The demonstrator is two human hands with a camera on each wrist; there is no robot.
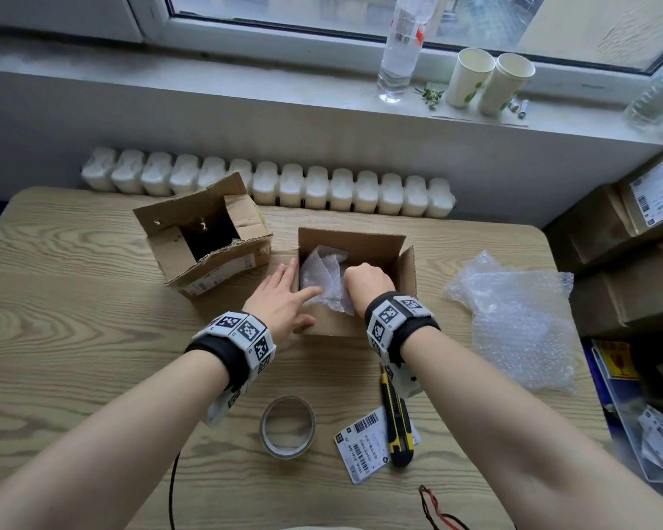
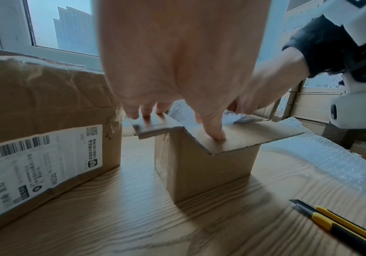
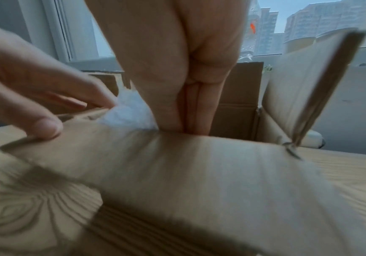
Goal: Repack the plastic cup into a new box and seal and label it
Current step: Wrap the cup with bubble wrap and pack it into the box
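The new small cardboard box stands open at the middle of the table, with crumpled bubble wrap inside; the plastic cup itself is hidden. My left hand lies on the box's left side with straight fingers pressing the left flap and the thumb on the near flap. My right hand reaches down into the box beside the bubble wrap, fingers straight and together, tips hidden behind the near flap.
The old opened box with a shipping label sits left of the new one. A tape roll, a yellow-black utility knife and a barcode label lie near me. A loose bubble wrap sheet lies right. Stacked cartons stand beyond the table's right edge.
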